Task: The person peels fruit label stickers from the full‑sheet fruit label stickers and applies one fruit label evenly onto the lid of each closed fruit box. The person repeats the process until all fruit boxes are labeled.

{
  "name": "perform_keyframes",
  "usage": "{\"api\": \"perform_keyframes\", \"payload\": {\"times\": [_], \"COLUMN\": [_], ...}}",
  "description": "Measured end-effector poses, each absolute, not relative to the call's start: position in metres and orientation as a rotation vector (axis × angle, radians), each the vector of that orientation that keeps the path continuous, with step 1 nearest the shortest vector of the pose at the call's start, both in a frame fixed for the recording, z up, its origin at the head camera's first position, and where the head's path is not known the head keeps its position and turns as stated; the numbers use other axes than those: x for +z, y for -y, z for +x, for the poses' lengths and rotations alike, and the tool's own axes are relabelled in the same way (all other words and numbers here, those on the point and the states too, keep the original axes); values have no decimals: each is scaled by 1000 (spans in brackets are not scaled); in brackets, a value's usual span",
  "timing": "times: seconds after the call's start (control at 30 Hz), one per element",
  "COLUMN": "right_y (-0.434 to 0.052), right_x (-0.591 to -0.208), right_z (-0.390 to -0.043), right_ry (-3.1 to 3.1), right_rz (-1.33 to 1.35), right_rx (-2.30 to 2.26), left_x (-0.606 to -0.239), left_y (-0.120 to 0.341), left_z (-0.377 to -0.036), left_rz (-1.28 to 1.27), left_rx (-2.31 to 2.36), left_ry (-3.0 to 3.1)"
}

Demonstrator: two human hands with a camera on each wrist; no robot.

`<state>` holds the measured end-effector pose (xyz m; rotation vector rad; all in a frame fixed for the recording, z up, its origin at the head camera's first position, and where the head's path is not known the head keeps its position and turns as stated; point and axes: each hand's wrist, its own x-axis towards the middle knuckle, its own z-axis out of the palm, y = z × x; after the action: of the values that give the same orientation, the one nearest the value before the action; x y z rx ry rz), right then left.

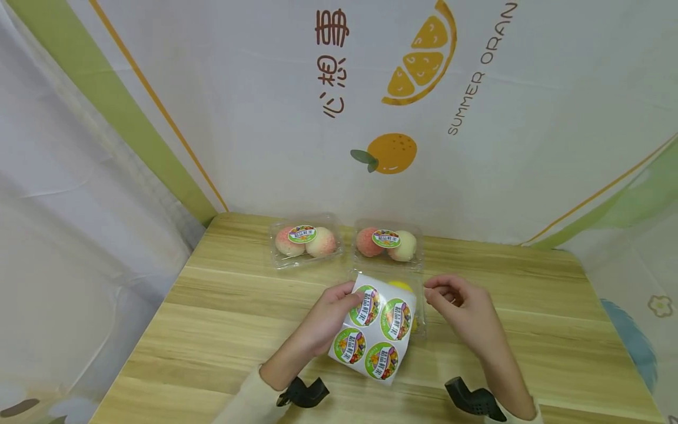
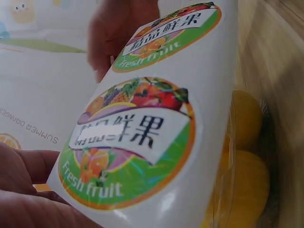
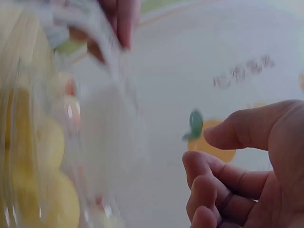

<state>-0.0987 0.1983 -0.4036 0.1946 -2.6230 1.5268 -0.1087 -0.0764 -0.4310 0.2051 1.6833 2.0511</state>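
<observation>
My left hand (image 1: 339,306) grips a white sheet of round fruit stickers (image 1: 373,330) by its left edge, holding it over a clear plastic box of yellow fruit (image 1: 401,287). In the left wrist view the sticker sheet (image 2: 142,133) fills the frame, with the yellow fruit (image 2: 247,142) behind it. My right hand (image 1: 452,300) hovers just right of the sheet, fingers loosely curled and holding nothing. Seen from the right wrist, the right hand (image 3: 247,166) is apart from the clear box (image 3: 38,156).
Two shut clear boxes of peaches, each with a sticker on its lid, stand at the back of the wooden table (image 1: 212,330): one at the left (image 1: 304,241), one at the right (image 1: 386,244). A printed cloth backdrop (image 1: 477,147) hangs behind the table.
</observation>
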Motion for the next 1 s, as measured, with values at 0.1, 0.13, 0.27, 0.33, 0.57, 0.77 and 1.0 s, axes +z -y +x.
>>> {"api": "perform_keyframes", "payload": {"times": [0.1, 0.13, 0.27, 0.33, 0.57, 0.77, 1.0], "right_y": [-184, -180, -165, -160, -149, -147, -148], "right_x": [-397, -396, -395, -395, -399, -403, -406], "right_z": [-93, -91, -89, -89, -90, -92, -94], "right_ry": [2590, 2583, 2580, 2586, 2633, 2636, 2639], "right_rz": [318, 356, 468, 499, 505, 500, 507], "right_rx": [1441, 1414, 1326, 1305, 1221, 1189, 1181], "left_x": [-432, -432, -433, -434, -433, -434, -436], "left_y": [71, 70, 64, 62, 57, 56, 55], "left_z": [-107, -107, -104, -103, -100, -98, -99], "left_rz": [212, 218, 246, 263, 293, 290, 290], "left_rx": [2045, 2044, 2045, 2051, 2065, 2070, 2085], "left_ry": [-1697, -1697, -1692, -1679, -1637, -1627, -1600]}}
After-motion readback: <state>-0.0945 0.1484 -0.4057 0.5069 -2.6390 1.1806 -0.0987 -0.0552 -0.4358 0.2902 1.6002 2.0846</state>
